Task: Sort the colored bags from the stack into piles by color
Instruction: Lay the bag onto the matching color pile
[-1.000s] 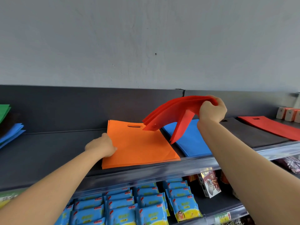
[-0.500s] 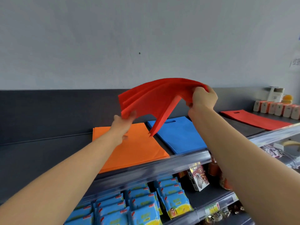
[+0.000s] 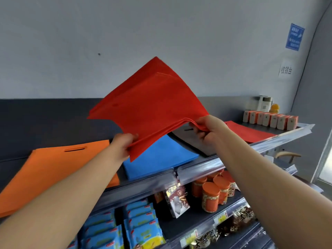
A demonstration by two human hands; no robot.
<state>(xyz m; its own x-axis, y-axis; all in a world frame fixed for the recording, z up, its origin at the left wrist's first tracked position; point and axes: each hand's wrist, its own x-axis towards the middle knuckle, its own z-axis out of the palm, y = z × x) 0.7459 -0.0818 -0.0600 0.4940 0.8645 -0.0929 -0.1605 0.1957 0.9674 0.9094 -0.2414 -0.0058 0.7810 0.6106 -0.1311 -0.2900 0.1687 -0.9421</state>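
I hold a small bundle of red bags [image 3: 152,105] up in the air above the top shelf. My left hand [image 3: 123,144] pinches its near left corner and my right hand [image 3: 208,130] grips its near right edge. Below it on the shelf lie an orange bag [image 3: 59,169] at the left, a blue bag pile [image 3: 158,157] in the middle and a dark grey bag [image 3: 190,141] just right of it. A flat red bag pile [image 3: 248,132] lies further right on the shelf.
The top shelf [image 3: 197,169] has a metal front rail. A row of small orange-and-white boxes [image 3: 269,120] stands at its far right end. Beneath are blue snack packs [image 3: 140,225], orange-lidded jars [image 3: 213,193] and dark packets [image 3: 240,221].
My left hand left the orange bag and took hold of the red bundle. Both hands lifted and spread it flat while my view swung to the right.
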